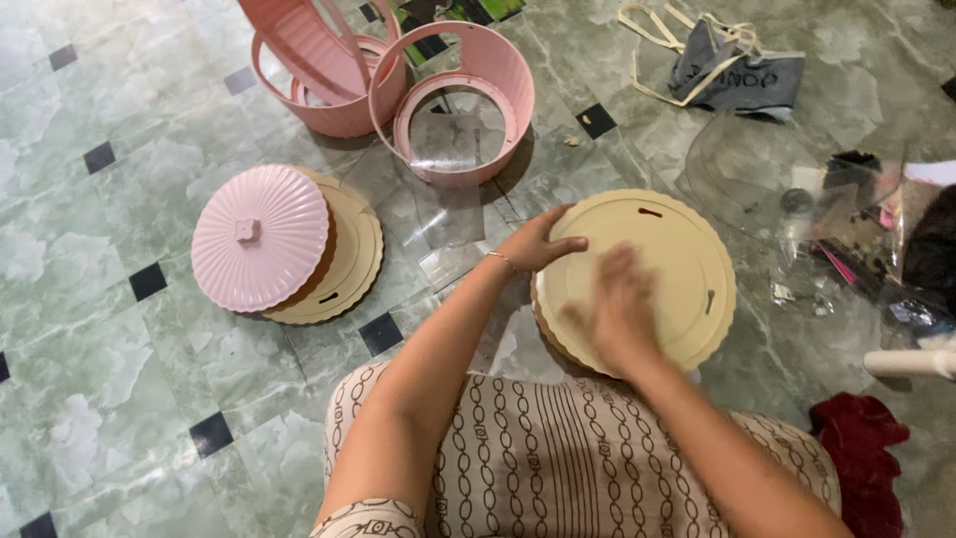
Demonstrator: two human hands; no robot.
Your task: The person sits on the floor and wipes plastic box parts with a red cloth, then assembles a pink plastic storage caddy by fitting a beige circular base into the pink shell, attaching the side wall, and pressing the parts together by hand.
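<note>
A round cream plastic disc (677, 269) with a scalloped rim and small slots rests tilted on the tiled floor in front of my knees. My left hand (538, 244) grips its left edge, thumb over the face. Blurred by motion, my right hand (622, 314) lies flat on the lower middle of the disc's face.
To the left lies a pink ribbed lid (259, 237) on another cream disc (354, 259). Pink ring sections (468, 90) and a pink basket piece (319, 70) stand at the back. Clear plastic wrap (797, 229), a grey bag (737, 70), and a red cloth (861, 453) lie right.
</note>
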